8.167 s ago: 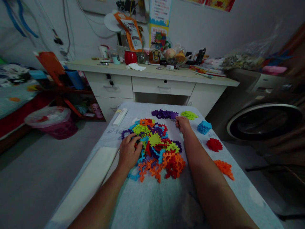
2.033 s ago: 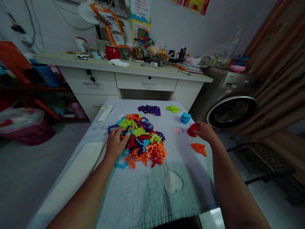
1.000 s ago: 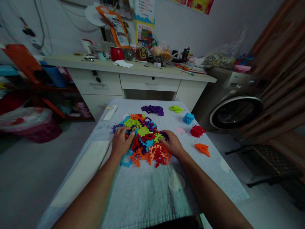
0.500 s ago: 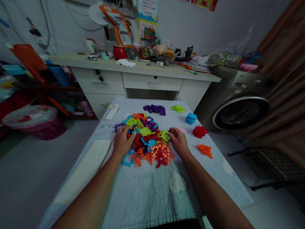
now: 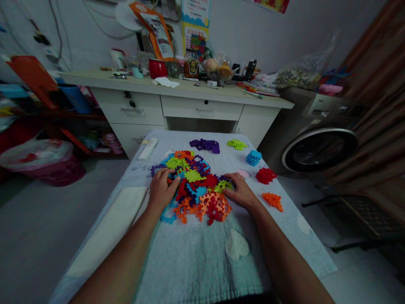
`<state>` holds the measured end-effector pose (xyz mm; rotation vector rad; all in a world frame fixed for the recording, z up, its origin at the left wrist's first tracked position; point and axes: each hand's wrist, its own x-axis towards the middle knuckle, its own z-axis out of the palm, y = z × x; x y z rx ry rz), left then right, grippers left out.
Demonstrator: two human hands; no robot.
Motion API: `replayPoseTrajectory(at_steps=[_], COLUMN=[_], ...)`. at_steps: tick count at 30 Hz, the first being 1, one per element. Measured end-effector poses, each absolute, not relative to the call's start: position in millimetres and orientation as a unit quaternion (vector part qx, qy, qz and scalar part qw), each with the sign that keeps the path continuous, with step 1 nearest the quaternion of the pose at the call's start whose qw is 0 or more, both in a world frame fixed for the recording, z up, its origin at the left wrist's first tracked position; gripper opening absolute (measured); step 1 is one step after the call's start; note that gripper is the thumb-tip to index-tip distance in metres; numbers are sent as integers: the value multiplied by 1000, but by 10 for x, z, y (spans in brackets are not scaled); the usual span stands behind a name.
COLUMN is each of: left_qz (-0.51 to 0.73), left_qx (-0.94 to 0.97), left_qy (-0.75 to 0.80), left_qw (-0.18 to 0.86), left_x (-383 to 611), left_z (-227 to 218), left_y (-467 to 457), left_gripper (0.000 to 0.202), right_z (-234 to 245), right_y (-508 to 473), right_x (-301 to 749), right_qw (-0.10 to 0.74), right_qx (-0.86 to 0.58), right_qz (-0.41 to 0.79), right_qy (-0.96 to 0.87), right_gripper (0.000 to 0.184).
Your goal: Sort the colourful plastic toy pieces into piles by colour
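Right grip (image 5: 239,191) half-curled, I cannot tell if holding | lime-green toothed plate (image 5: 223,185) lies just to its left, at right edge of mixed pile (image 5: 191,175) | left grip (image 5: 162,188) loosely bent, hold also unclear, farther.

A jumbled, many-coloured heap of toothed pieces (image 5: 193,176) lies loose, purple pile (image 5: 205,145) beyond it, red pile (image 5: 265,175) to its right.

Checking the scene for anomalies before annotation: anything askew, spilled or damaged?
No spill or damage stands out. At the back of the desk, the orange pouch tilts sharply beside the upright wall poster. The mixed pile is jumbled, unlike the single-colour piles.
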<state>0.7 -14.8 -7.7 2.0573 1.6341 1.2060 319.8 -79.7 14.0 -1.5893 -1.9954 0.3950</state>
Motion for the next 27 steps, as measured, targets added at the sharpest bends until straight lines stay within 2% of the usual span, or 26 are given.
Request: replayPoseTrajectory(at_steps=[5, 10, 14, 18, 22, 27], left_qz=[412, 411, 407, 405, 406, 406], left_qx=[706, 706, 708, 708, 709, 707], left_qy=[563, 564, 563, 564, 562, 566], left_qw=[124, 122, 127, 128, 127, 125], left_x=[9, 17, 11, 10, 11, 4], left_z=[-79, -64, -59, -55, -66, -93], left_y=[-146, -158, -157, -149, -144, -139], left_gripper=[34, 34, 33, 33, 33, 35], right_z=[158, 171, 204, 304, 456, 583], right_y=[-830, -805, -809, -755, -515, 4], right_x=[3295, 3331, 3306, 3302, 3332, 3333], right_qw=[282, 352, 433, 503, 567, 599], right_qx=[-586, -622, -633, -635, -601, -604], right_qz=[166, 217, 324, 386, 430, 431], right_qy=[-741, -665, -553, -441, -365, -301], right_gripper=[40, 20, 30, 31, 26, 18])
